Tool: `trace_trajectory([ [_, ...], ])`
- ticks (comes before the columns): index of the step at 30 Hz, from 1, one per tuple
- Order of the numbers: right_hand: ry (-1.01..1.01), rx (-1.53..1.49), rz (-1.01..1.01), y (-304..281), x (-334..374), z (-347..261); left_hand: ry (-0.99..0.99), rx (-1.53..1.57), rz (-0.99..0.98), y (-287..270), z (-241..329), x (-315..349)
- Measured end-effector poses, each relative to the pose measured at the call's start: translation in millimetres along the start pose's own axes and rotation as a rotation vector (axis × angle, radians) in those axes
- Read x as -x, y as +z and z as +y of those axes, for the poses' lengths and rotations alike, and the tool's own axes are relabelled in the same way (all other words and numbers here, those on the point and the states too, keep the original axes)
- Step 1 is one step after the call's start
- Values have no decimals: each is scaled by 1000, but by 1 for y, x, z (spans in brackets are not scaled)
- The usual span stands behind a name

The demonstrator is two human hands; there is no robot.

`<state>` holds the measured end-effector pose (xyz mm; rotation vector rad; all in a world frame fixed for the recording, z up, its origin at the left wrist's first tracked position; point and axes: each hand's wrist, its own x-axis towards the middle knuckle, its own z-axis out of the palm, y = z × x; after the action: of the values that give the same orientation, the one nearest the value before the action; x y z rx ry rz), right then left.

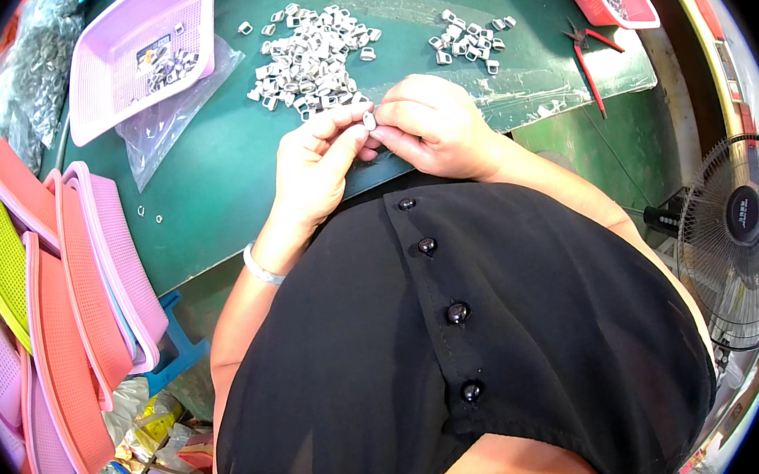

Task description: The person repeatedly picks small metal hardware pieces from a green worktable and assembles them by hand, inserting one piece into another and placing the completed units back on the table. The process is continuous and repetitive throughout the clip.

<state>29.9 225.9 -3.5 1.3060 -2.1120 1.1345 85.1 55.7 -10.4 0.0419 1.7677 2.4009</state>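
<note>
Both my hands meet over the near edge of the green table (pixel 213 193). A small silvery metal ring-like piece (pixel 369 122) is pinched between my left hand (pixel 318 156) and my right hand (pixel 433 124), with thumbs and forefingers closed on it. Its far side is hidden by my fingers. Just beyond my left hand lies a large heap of similar square metal loops (pixel 314 58). A smaller group of the loops (pixel 468 40) is spread farther right, beyond my right hand.
A pink-purple basket (pixel 105 89) with some loops rests on a clear plastic bag (pixel 174 110) at far left. Stacked colourful baskets (pixel 59 292) stand left. Red-handled pliers (pixel 588 65) and a red basket (pixel 640 14) lie at far right. A fan (pixel 732 242) stands right.
</note>
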Motion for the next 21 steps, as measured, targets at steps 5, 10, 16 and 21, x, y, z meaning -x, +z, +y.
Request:
trace_trajectory([
  [5,-24,7,-30,-3,-1,0,-11,17,-5,-1,0,0],
  [10,9,-27,-27,-3,-1,-1,-24,42,5,1,1,0],
  [16,91,-93,-69,-2,1,0,-63,29,30,2,2,-1],
  [21,135,-109,-45,2,2,1,-74,19,51,3,2,-2],
])
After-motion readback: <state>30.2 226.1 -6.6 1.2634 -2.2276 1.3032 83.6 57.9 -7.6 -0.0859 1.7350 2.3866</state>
